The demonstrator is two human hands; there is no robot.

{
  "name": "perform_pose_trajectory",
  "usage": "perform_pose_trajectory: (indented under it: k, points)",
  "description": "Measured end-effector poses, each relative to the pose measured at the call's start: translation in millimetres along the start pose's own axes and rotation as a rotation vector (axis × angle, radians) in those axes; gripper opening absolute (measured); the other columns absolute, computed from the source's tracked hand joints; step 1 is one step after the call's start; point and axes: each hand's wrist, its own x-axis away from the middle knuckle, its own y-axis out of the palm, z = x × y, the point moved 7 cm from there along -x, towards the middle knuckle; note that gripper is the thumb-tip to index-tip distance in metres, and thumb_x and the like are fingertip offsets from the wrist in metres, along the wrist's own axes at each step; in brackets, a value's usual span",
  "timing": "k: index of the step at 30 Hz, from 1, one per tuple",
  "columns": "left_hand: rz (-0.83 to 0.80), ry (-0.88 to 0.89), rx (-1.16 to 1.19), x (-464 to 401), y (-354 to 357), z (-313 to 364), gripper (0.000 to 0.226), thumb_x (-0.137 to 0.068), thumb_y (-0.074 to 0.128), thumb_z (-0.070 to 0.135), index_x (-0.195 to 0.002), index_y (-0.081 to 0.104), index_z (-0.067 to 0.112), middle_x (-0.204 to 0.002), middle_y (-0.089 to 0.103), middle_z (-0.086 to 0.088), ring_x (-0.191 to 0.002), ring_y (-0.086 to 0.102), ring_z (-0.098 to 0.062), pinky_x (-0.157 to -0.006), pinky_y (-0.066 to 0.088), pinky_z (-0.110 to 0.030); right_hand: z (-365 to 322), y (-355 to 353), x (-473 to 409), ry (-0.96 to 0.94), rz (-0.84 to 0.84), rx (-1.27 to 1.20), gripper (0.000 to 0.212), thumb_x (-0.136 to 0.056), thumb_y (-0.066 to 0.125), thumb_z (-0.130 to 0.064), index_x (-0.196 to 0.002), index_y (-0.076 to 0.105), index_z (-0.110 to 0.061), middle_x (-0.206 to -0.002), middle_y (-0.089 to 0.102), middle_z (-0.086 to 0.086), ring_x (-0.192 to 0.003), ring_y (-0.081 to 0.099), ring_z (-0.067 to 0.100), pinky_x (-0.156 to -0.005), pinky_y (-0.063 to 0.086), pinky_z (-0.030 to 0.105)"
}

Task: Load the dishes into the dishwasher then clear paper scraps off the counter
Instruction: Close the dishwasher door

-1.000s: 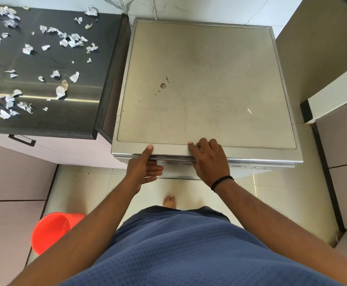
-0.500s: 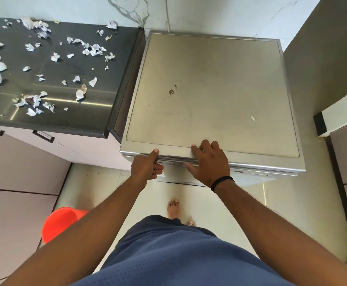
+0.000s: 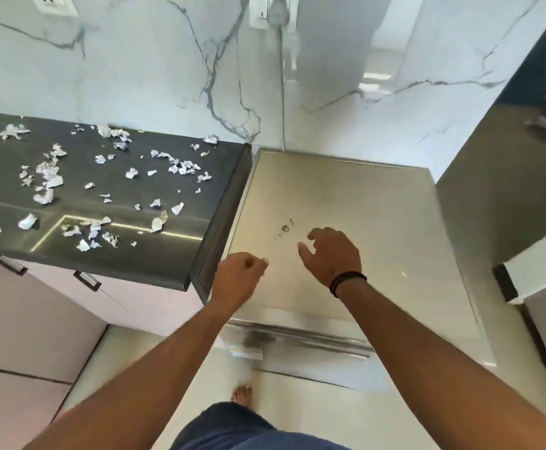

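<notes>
The steel dishwasher [image 3: 362, 203] stands right of the dark counter [image 3: 154, 258]. Its door handle bar [image 3: 301, 336] shows at the front, below my arms. Several crumpled paper scraps [image 3: 180, 167] lie scattered over the counter. My left hand [image 3: 239, 274] hovers above the dishwasher's front left corner, fingers curled under, holding nothing. My right hand [image 3: 333, 254] hovers over the middle of the dishwasher top with relaxed, slightly bent fingers and a black band at the wrist. No dishes are in view.
A marble wall [image 3: 135, 69] with a socket and a plugged-in cable [image 3: 281, 92] rises behind. Pale cabinet doors with handles [image 3: 86, 280] sit under the counter. A brown panel [image 3: 492, 190] flanks the dishwasher on the right. My bare foot [image 3: 242, 396] is on the tiled floor.
Both hands have let go of the dishwasher's front edge and risen over its top. The view has tilted up toward the wall; the orange bucket has dropped out of sight.
</notes>
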Motion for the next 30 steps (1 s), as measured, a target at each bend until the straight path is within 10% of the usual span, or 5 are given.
perform_pose_trajectory:
  k: [9,13,18,30]
  points:
    - [0.226,0.588,-0.193,-118.7,-88.1,156.2,0.026,-0.093,0.067,0.036,-0.112,0.071,0.020,-0.111,0.067,0.003,-0.105,0.060,-0.015,-0.086,0.040,-0.024,-117.3,-103.7,-126.7,-0.122,0.266,-0.026,0.039,-0.093,0.053,-0.046,-0.119,0.064,-0.020,-0.113,0.064,0.003,-0.110,0.056,0.023,-0.084,0.051,0.036]
    - [0.290,0.734,-0.217,-165.0,-119.0,191.8,0.044,-0.092,0.069,0.034,-0.132,0.060,0.020,-0.136,0.056,-0.001,-0.128,0.051,-0.021,-0.106,0.044,-0.038,-146.0,-137.7,-162.2,-0.145,0.357,-0.024,0.042,-0.094,0.053,-0.046,-0.127,0.059,-0.021,-0.121,0.060,0.003,-0.115,0.053,0.023,-0.087,0.050,0.037]
    - [0.335,0.757,-0.396,-217.1,-145.9,222.4,0.077,-0.092,0.065,0.048,-0.156,0.029,0.025,-0.166,0.022,-0.004,-0.151,0.024,-0.026,-0.118,0.027,-0.046,-158.9,-163.4,-191.2,-0.169,0.391,0.050,0.053,-0.094,0.055,-0.045,-0.140,0.048,-0.020,-0.135,0.053,0.004,-0.125,0.047,0.025,-0.094,0.049,0.038]
    - [0.319,0.743,-0.566,-327.6,-187.8,273.0,0.104,-0.081,0.074,0.059,-0.160,0.014,0.026,-0.170,0.011,-0.003,-0.155,0.013,-0.030,-0.120,0.029,-0.052,-172.8,-162.2,-281.6,-0.224,0.334,0.173,0.078,-0.092,0.057,-0.046,-0.155,0.020,-0.017,-0.162,0.021,0.006,-0.147,0.022,0.027,-0.111,0.040,0.042]
